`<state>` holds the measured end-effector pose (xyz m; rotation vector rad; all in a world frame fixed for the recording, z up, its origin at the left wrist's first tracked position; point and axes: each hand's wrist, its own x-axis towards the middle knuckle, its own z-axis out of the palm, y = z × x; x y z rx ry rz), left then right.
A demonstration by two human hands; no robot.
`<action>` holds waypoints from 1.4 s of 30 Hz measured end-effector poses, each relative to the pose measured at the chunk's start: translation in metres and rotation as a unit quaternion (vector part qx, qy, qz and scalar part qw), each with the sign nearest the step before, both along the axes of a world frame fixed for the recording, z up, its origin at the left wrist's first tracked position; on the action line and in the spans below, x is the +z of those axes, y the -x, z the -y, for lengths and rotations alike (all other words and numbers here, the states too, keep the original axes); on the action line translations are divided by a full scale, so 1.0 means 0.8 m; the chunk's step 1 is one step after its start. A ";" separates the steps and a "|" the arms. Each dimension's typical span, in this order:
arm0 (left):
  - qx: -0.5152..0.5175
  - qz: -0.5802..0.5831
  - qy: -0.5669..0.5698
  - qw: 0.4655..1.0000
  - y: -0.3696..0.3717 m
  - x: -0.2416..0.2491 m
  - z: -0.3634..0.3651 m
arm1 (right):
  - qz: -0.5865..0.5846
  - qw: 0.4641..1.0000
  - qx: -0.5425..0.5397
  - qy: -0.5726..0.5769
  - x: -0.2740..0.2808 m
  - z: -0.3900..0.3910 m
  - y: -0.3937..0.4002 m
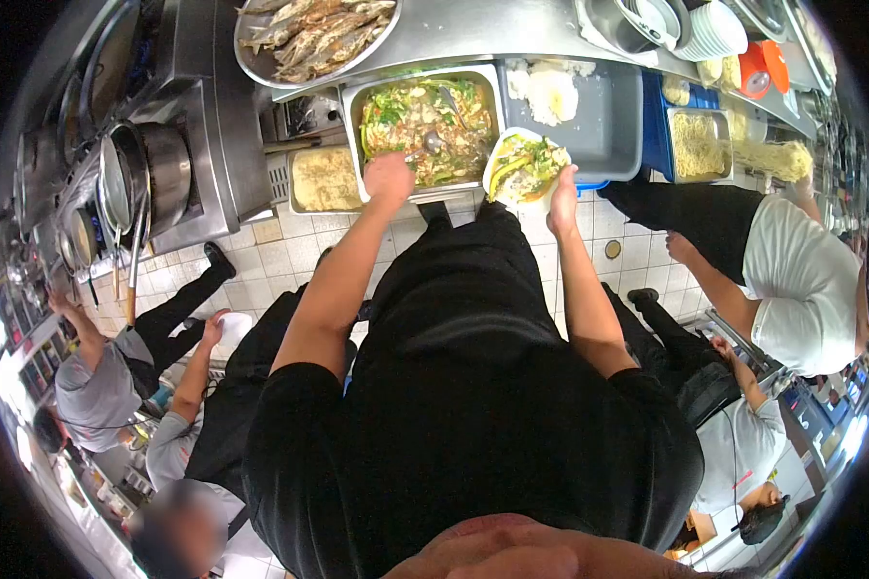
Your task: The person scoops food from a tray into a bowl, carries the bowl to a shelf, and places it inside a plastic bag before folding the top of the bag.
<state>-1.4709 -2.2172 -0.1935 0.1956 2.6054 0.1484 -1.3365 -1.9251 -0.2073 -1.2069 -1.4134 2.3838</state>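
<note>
My left hand is closed round the handle of a metal ladle, whose bowl rests in a steel tray of mixed vegetables in sauce. On the other side, my right hand grips the rim of a white bowl, tilted a little, with greens and other food in it. The bowl is just right of the steel tray, over the near left corner of a grey bin that has white rice at its far left.
A platter of fried fish lies at the back left. Beside the tray is a pan of pale food. Noodles and stacked white bowls stand at right. Pots are at left. Several people work around me, one close at right.
</note>
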 end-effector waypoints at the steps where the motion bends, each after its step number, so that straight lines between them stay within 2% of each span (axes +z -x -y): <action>1: -0.013 -0.034 0.003 0.999 -0.001 0.000 -0.002 | -0.001 1.000 0.003 0.000 0.001 0.000 0.000; 5: -0.065 -0.094 -0.021 0.993 -0.009 0.024 0.007 | 0.014 0.999 0.005 -0.029 0.000 -0.003 -0.002; 7: -0.010 0.004 0.019 1.000 -0.005 0.040 0.009 | 0.023 0.998 0.006 -0.055 0.000 -0.003 -0.004; 11: -0.020 0.022 0.056 0.998 0.005 0.065 0.003 | 0.027 0.999 -0.005 -0.037 0.005 -0.005 -0.004; 14: -0.001 -0.027 0.041 0.999 0.018 0.087 -0.006 | 0.013 0.999 -0.011 -0.043 0.002 -0.007 -0.006; 16: -0.138 -0.246 -0.050 0.958 0.040 0.090 -0.008 | -0.002 0.999 -0.007 -0.042 0.000 -0.008 -0.007; 20: -0.212 -0.272 -0.072 0.936 0.081 0.062 -0.046 | -0.002 1.000 -0.005 -0.025 0.003 -0.006 -0.007; 22: -0.333 -0.328 -0.066 0.882 0.091 0.052 -0.069 | 0.011 1.000 -0.007 -0.019 0.006 -0.004 -0.008; 23: -0.335 -0.327 -0.068 0.881 0.097 0.048 -0.078 | 0.013 1.000 -0.011 -0.019 0.000 -0.006 -0.011; 25: -0.448 -0.327 -0.024 0.832 0.110 0.045 -0.095 | 0.028 0.999 0.000 -0.025 -0.012 -0.010 -0.015; 26: -0.479 -0.297 -0.002 0.826 0.118 0.047 -0.104 | 0.003 1.000 0.003 -0.013 -0.012 -0.009 -0.018; 30: -0.561 -0.244 0.064 0.788 0.149 0.048 -0.137 | 0.040 0.999 -0.006 -0.029 -0.010 -0.010 -0.024; 31: -0.564 -0.246 0.063 0.786 0.155 0.039 -0.143 | 0.045 0.998 -0.010 -0.030 -0.014 -0.009 -0.025; 33: -0.573 -0.154 0.094 0.799 0.161 0.024 -0.158 | 0.049 0.998 -0.019 -0.031 -0.020 -0.012 -0.031; 36: -0.570 -0.100 0.096 0.810 0.161 0.015 -0.166 | 0.015 0.999 -0.024 -0.026 -0.008 -0.008 -0.036; 38: -0.593 -0.083 0.098 0.795 0.164 0.007 -0.170 | -0.007 0.999 -0.045 0.027 0.003 -0.007 -0.038; 42: -0.614 -0.049 0.094 0.782 0.180 0.012 -0.173 | -0.015 0.999 -0.019 0.021 -0.015 -0.011 -0.047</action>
